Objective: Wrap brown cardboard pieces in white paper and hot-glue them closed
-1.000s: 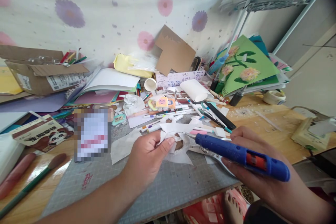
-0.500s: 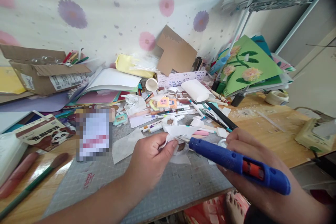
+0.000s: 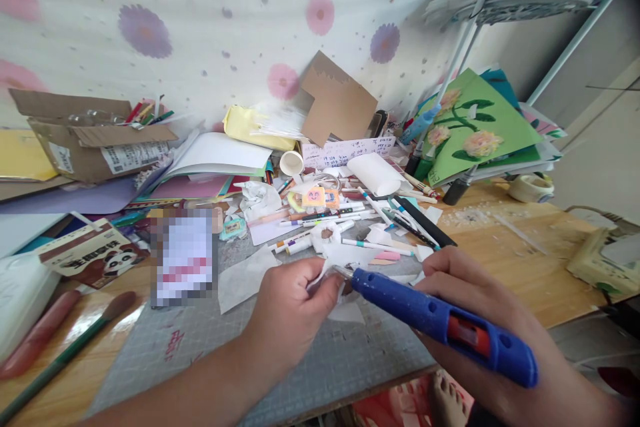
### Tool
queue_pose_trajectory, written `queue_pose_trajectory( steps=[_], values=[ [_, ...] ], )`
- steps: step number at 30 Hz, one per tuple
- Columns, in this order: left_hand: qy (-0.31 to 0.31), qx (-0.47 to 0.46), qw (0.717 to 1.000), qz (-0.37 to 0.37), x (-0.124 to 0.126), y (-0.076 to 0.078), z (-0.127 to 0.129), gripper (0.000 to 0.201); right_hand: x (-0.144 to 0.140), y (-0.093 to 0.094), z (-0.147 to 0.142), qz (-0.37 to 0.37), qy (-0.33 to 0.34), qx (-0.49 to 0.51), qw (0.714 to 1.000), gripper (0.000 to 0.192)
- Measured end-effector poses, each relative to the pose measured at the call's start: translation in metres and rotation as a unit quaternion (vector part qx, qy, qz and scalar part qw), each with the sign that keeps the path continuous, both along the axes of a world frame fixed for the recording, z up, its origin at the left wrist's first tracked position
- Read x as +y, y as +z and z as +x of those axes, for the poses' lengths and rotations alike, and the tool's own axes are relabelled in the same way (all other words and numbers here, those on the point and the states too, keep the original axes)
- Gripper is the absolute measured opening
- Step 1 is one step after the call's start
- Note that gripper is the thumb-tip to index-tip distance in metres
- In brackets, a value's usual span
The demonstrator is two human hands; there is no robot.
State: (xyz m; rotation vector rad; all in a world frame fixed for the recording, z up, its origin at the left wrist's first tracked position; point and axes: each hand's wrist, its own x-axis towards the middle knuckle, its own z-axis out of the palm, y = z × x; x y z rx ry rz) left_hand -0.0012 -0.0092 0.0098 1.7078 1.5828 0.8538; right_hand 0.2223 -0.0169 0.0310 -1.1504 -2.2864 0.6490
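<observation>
The left hand (image 3: 290, 310) pinches a white paper cut-out (image 3: 334, 265) just above the grey cutting mat (image 3: 320, 353), holding its edge up to the nozzle. The right hand (image 3: 480, 307) grips the blue glue gun (image 3: 445, 325), angled left so its tip meets the paper. Pens (image 3: 325, 217) lie scattered on the bench (image 3: 525, 260) beyond

Glossy blue plastic glue gun (image 3: 445, 329), thin white paper scrap (image 3: 345, 257), matt grey cutting mat (image 3: 320, 353)
</observation>
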Motion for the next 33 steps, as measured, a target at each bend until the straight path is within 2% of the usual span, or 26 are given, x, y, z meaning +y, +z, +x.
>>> queue_pose_trajectory(
  steps=[11,17,28,33],
  values=[
    [0.029,0.027,0.998,0.048,0.000,-0.001,0.001,0.033,0.001,-0.004,0.010,0.053,0.015,-0.028,0.998,0.019],
    [0.028,0.004,0.999,0.024,0.000,-0.001,-0.001,0.028,0.001,-0.004,0.014,0.059,-0.016,-0.039,0.997,0.014],
    [0.025,-0.056,0.998,-0.033,0.002,-0.001,-0.002,0.030,0.001,-0.008,0.021,0.062,-0.026,-0.027,0.997,0.012],
    [0.029,-0.038,0.999,-0.015,0.002,-0.002,-0.003,0.029,0.000,-0.005,0.020,0.061,-0.040,-0.049,0.996,0.013]
  ],
)
